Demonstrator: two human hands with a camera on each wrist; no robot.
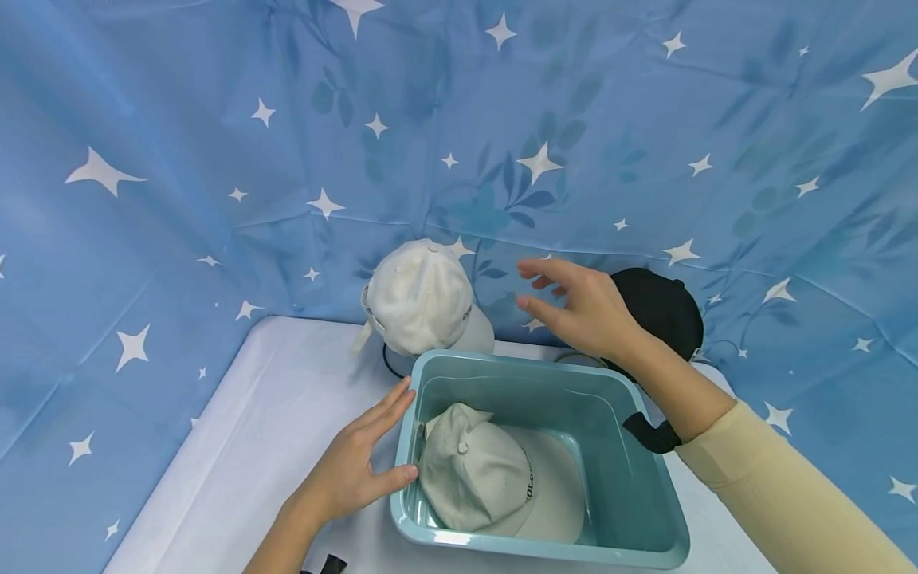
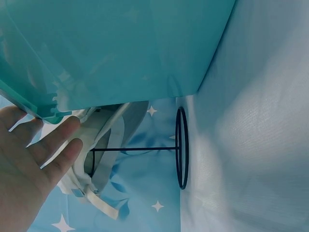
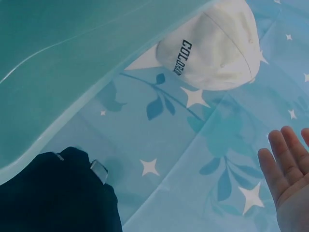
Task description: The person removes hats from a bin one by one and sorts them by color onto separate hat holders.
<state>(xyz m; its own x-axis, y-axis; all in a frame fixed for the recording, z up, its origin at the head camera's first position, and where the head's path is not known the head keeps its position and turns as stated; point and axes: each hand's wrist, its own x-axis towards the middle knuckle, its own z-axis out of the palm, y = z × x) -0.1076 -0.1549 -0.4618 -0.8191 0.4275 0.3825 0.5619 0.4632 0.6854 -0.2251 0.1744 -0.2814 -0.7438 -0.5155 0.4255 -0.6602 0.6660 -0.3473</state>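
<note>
1. Head: grey cap [image 1: 476, 478] in basin [image 1: 624, 558]; left hand [image 1: 351, 466], grip spread, touches rim at 9 o'clock; right hand [image 1: 584, 307], grip spread, hovers past 12; white cap [image 1: 419, 299] at 11.
2. Left wrist: white cap on wire stand [image 2: 140, 149], 8 o'clock.
3. Right wrist: right hand, 4 o'clock.

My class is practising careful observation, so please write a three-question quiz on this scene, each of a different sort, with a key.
1. What lies inside the teal bin?
2. True or false: the right hand holds nothing.
3. Fill in the two missing words: in the left wrist view, the white cap is perched on a black ____ ____.

Key:
1. A pale cap.
2. True.
3. wire stand.
</note>
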